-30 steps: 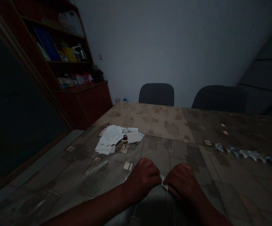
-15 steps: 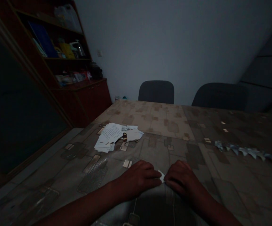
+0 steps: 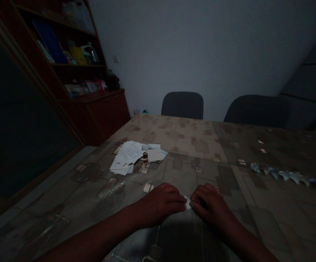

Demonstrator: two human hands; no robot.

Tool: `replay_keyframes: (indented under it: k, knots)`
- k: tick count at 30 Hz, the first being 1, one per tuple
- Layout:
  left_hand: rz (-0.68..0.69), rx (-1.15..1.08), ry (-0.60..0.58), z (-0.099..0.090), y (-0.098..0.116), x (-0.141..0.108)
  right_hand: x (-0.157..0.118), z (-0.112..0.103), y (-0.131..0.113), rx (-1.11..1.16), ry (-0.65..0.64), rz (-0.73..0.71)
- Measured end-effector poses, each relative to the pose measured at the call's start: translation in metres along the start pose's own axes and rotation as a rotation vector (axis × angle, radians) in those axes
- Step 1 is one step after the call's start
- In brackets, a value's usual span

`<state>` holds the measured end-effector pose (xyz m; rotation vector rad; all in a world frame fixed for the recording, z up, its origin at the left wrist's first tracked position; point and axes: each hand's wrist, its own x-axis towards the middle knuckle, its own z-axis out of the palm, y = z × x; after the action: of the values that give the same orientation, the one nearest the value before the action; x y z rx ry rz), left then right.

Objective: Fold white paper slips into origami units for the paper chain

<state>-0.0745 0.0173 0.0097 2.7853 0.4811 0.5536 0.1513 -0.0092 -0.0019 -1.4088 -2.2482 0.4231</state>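
A small white piece of paper (image 3: 188, 203) shows between my two hands near the front of the table. My left hand (image 3: 165, 202) pinches its left side, fingers pressed together. From the right, my right hand (image 3: 208, 202) grips the other side with thumb and curled fingers. Most of the paper is hidden by the fingers. Beyond my left hand lies a loose pile of white paper pieces (image 3: 127, 154), some with printed text. On the right, a row of folded, pointed paper pieces (image 3: 290, 175) stretches across the patterned tablecloth.
The patterned table (image 3: 174, 134) reaches toward the wall. Two grey chairs, one at the centre (image 3: 182, 105) and one at the right (image 3: 256, 110), stand behind it. A red-brown cabinet (image 3: 109, 112) with filled shelves is at the left.
My fingers have shifted slightly around the small paper, and the right hand's fingers are a little more raised. The whole view has moved slightly.
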Motion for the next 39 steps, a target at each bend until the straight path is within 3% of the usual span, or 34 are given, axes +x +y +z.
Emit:
replay_keyframes:
  k: [16,26,34,39]
  knots:
    - [0.028,0.265,-0.016,0.002,0.011,0.003,0.003,-0.002,-0.004,-0.034,-0.057,0.054]
    - [0.089,0.277,0.025,0.005,0.008,0.004,0.005,0.000,-0.004,-0.029,-0.070,0.080]
    - [0.001,0.282,0.012,0.010,0.011,0.006,0.006,0.001,-0.005,-0.050,-0.075,0.102]
    - [0.016,0.309,0.013,0.013,0.012,0.005,0.002,0.000,-0.006,-0.005,-0.061,0.117]
